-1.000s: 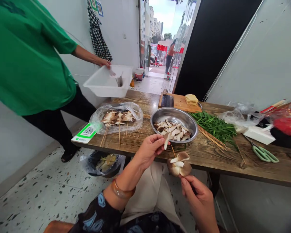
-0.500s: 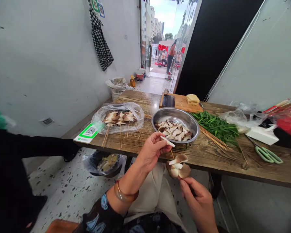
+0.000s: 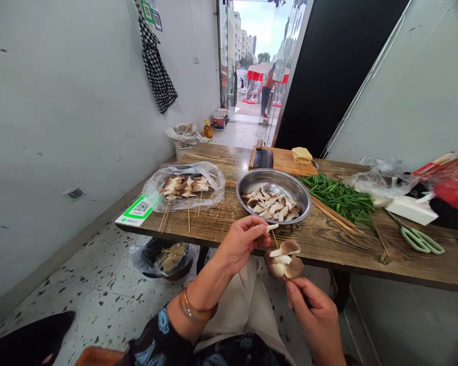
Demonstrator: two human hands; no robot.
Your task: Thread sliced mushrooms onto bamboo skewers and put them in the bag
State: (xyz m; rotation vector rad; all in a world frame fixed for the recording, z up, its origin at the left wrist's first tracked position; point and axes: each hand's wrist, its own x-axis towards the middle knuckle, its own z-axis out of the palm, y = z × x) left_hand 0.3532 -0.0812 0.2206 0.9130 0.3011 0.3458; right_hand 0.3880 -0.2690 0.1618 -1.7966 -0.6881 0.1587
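Pinched between thumb and fingers of my left hand is a pale mushroom piece. Just below and right of it, several mushroom pieces are threaded on a thin wooden skewer, whose bare end points up toward my left hand. My right hand is closed at the lower side of these mushrooms; the skewer's other end is hidden by the fingers. Beyond both hands, a steel bowl on the table holds loose mushroom pieces.
Filled mushroom skewers lie on a plastic bag at left. Green leaf vegetables, bare skewers and scissors lie right on the wooden table. A cleaver rests on the cutting board. A lined bin stands below.
My left hand has shifted slightly right and down, and the mushroom piece in it now points more sideways, close to the skewer's end. A dark-clothed person at left has mostly left view.
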